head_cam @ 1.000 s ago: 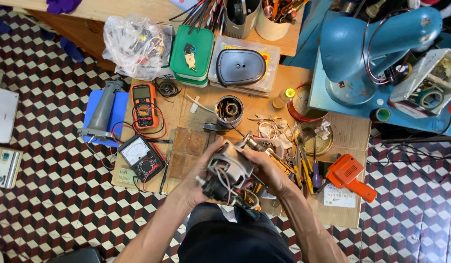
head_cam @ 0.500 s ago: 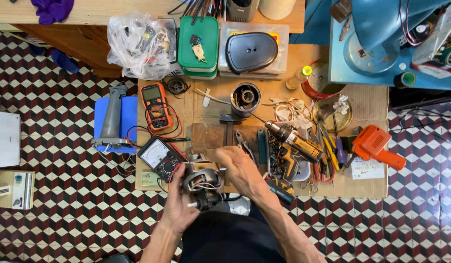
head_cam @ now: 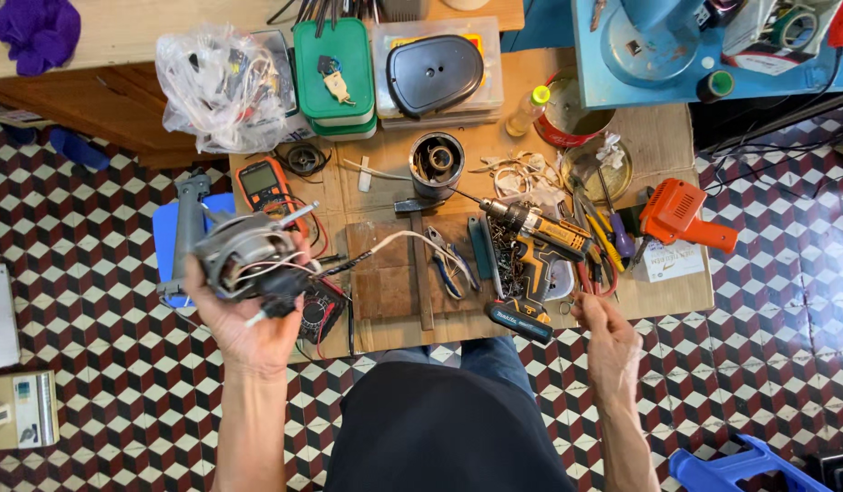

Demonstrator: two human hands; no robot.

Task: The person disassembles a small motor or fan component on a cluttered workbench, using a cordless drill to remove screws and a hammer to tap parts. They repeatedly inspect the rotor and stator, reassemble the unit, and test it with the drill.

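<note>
Where left hand (head_cam: 248, 333) fingers curl: motor (head_cam: 248, 258) cradled between.

A single head-worn camera looks almost straight down from above the seated person. It sits fairly high, taking in the whole cluttered bench (head_cam: 676, 137), both hands (head_cam: 248, 328) at the near edge, and checkered floor (head_cam: 75, 273) left and right.

A grey metal motor (head_cam: 248, 255) with coloured wires and a jutting shaft lies sideways in the left hand's (head_cam: 248, 328) palm
</note>
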